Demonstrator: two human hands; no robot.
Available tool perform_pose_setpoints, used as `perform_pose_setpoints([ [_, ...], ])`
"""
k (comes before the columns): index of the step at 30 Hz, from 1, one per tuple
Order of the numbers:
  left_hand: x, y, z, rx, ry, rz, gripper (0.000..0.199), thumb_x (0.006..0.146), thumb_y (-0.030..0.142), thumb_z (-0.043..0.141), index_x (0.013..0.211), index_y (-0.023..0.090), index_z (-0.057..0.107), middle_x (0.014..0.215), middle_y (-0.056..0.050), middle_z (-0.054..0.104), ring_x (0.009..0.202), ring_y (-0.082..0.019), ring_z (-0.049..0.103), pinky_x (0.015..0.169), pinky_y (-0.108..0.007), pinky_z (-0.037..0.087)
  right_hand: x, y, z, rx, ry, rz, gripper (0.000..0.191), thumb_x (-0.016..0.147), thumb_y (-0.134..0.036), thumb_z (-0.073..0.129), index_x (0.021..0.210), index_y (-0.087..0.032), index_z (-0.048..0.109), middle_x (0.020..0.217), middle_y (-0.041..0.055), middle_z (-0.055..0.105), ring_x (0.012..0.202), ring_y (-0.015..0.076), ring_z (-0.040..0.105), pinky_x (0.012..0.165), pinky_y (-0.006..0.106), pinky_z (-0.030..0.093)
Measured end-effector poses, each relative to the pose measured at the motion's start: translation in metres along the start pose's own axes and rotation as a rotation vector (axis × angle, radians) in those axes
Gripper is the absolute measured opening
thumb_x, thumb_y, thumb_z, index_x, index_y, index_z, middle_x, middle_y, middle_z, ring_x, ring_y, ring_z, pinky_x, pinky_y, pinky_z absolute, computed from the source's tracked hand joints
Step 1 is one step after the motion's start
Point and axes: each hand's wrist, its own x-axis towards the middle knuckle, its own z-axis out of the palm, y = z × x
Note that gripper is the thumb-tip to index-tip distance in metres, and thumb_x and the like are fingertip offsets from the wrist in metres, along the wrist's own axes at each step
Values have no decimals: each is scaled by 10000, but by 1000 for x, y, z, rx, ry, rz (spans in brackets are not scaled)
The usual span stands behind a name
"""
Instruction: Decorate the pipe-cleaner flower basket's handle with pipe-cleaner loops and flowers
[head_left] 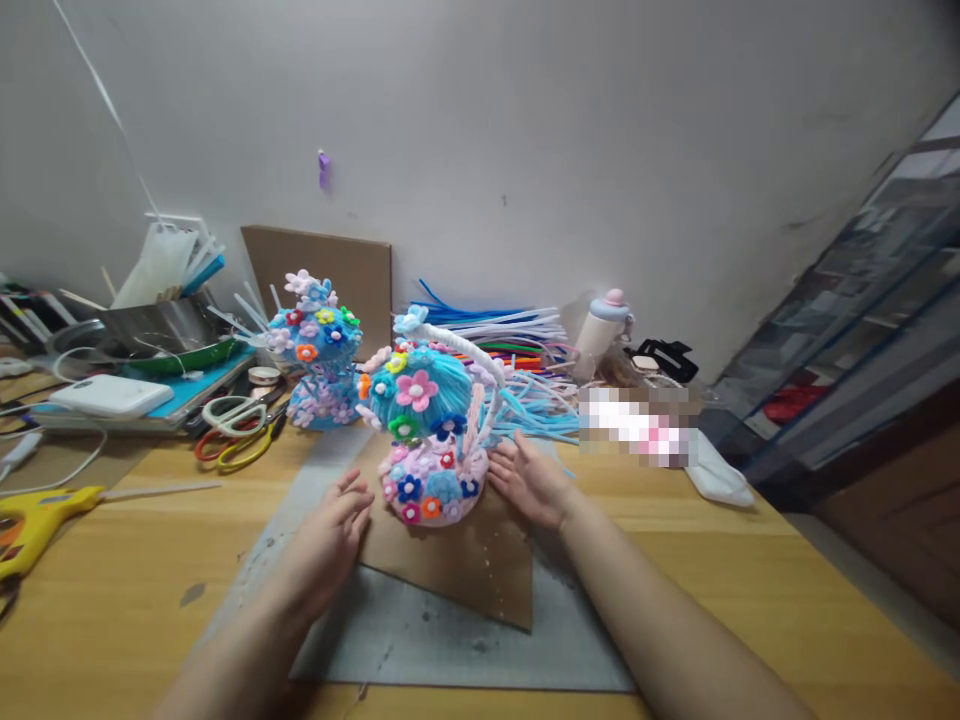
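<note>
A craft basket with a pink base, a blue fuzzy ball and many small colourful flowers stands on a piece of brown cardboard. Its white wrapped handle arches up to the right of the ball. The cardboard lies on a grey mat. To the left of the basket is my left hand, fingers apart and holding nothing. My right hand is open beside the basket's right side, its fingertips close to the base; whether they touch it I cannot tell.
A second flowered blue craft stands behind on the left, near scissors. A yellow glue gun lies far left. Bundled pipe cleaners, a bottle and a white pouch are at the back and right.
</note>
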Motion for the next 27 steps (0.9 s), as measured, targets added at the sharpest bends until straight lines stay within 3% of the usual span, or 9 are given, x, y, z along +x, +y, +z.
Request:
perform_pose_setpoints([
  [4,-7,1,6,-13,-112,-65,605,696,101,671,1223,270,426,1136,-82,660,1106,-176,616,935,-291,456,-2,9,12,11,0,-16,449,909,-552,386,1028,-217,660,1271,122,626,1230,201,560,1064,373,402],
  [8,-1,1,7,74,-62,6,746,659,45,669,1308,285,390,1167,-87,640,1169,-209,580,899,-285,484,-11,7,23,31,25,-10,416,910,-543,404,1020,-235,662,1267,113,629,1247,202,543,1061,373,406],
  [13,11,6,11,151,-57,31,995,597,-52,548,1455,332,220,1246,-104,567,1114,-246,606,756,-283,542,-32,4,43,129,78,44,452,944,-518,349,1197,-221,579,1353,92,563,1264,164,519,1084,362,377],
  [17,17,15,14,214,-114,53,1032,564,-56,520,1476,297,192,1167,-114,630,991,-237,658,675,-263,540,-51,3,55,313,86,112,374,950,-473,408,1175,-238,591,1371,35,555,1266,157,508,1124,338,317],
  [21,27,21,13,248,-148,73,1042,537,-50,537,1472,259,197,1180,-131,646,889,-223,688,643,-258,530,-67,8,62,382,45,104,351,935,-458,458,1151,-226,609,1352,49,573,1262,178,512,1118,350,319],
  [27,43,26,12,272,-203,129,931,554,29,704,1400,194,354,1058,-132,697,844,-244,696,616,-266,517,-82,17,70,349,-13,113,370,843,-542,549,1102,-294,638,1331,35,592,1292,221,484,1135,420,272],
])
